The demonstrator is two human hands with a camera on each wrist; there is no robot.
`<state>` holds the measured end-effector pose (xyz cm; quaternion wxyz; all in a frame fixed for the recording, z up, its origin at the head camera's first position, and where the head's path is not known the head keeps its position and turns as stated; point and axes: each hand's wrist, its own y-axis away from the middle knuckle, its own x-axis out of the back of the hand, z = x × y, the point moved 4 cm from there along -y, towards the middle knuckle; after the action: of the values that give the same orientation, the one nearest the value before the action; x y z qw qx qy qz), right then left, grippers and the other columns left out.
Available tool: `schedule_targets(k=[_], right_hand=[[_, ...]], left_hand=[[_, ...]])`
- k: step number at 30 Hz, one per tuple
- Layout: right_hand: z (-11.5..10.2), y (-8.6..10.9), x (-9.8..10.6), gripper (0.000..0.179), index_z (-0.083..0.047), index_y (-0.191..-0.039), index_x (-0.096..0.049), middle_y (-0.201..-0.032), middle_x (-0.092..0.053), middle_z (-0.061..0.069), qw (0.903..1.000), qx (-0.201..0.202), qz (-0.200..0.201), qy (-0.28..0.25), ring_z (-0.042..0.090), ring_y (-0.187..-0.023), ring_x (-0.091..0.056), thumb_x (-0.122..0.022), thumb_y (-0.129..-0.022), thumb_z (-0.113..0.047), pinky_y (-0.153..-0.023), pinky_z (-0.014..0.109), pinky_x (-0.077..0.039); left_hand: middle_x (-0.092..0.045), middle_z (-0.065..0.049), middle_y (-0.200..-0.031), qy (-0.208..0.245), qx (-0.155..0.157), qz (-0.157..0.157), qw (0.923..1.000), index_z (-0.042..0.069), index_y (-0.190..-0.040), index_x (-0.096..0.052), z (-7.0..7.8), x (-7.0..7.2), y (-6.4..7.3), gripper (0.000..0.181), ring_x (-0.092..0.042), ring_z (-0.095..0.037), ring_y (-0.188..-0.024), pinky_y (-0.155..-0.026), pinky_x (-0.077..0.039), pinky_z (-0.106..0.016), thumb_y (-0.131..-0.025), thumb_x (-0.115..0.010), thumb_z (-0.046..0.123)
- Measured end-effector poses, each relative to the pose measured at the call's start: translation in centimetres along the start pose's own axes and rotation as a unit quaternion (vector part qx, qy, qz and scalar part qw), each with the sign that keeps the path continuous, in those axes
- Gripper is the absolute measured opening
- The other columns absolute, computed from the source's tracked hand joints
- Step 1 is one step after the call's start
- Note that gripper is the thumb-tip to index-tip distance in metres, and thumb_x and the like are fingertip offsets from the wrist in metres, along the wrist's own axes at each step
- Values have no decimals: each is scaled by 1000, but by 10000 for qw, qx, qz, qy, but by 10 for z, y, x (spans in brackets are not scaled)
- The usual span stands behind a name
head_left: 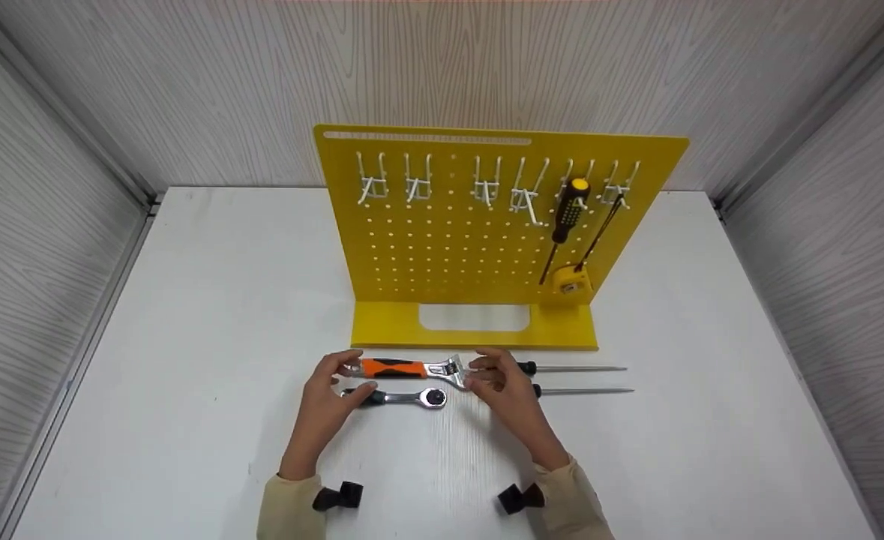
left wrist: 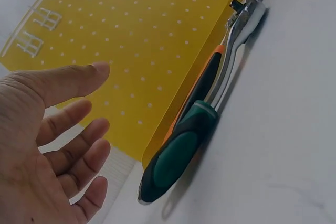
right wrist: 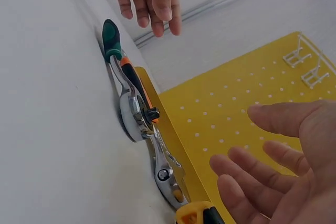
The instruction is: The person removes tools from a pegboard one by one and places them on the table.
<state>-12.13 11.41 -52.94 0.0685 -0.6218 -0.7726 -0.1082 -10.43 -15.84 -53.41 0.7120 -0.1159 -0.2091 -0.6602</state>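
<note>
While left grip [head_left: 327, 396] and right grip [head_left: 510, 391] hang wide, one wrench [head_left: 395, 368] and one ratchet [head_left: 403, 398] lie lengthwise between, heads rightward.

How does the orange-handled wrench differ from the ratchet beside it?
The wrench has an orange and black grip, the ratchet a green and black one. The wrench's head has jaws, the ratchet's is round. The wrench lies nearer the pegboard than the ratchet does. Both have shiny metal heads and lie on the table.

A yellow pegboard [head_left: 456, 255] stands on a white desk [head_left: 209, 322], its hooks [head_left: 486, 193] bearing a screwdriver [head_left: 570, 213] and tape measure [head_left: 571, 279].
</note>
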Motion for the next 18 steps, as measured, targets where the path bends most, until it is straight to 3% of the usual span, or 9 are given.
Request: schedule_targets(k=[6, 9, 14, 18], right_hand=[[3, -5, 13, 54, 0, -137, -42, -131, -52, 23, 9986, -127, 188, -484, 38, -121, -54, -67, -90, -11, -90, 22, -49], [6, -8, 22, 60, -2, -142, -37, -136, -48, 22, 9974, -154, 359, -602, 38, -127, -50, -66, -91, -14, -97, 28, -48], [10, -13, 38, 68, -9, -150, -29, -144, -44, 19, 9956, -170, 664, -635, 36, -132, -47, -65, -92, -16, -109, 46, -39], [11, -20, 48, 73, -11, -153, -23, -149, -39, 18, 9935, -207, 784, -801, 34, -136, -43, -64, -93, -19, -111, 48, -36]], left_hand=[[-56, -11, -128, 283, -95, -104, 9995, 12, -131, -52, 17, -7, -9, 56, -51, -27, -109, -99, -41, -45, -81, -77, 14], [-54, -11, -132, 387, -138, -204, 9989, 13, -133, -51, 31, -12, -16, 57, -49, -28, -112, -99, -41, -46, -82, -76, 14], [-54, -9, -131, 369, -619, -317, 9969, 13, -135, -50, 58, -18, -26, 58, -50, -27, -114, -100, -41, -47, -83, -76, 17], [-56, -11, -131, 475, -887, -376, 9942, 13, -137, -51, 76, -24, -34, 59, -51, -27, -114, -100, -42, -46, -83, -75, 17]])
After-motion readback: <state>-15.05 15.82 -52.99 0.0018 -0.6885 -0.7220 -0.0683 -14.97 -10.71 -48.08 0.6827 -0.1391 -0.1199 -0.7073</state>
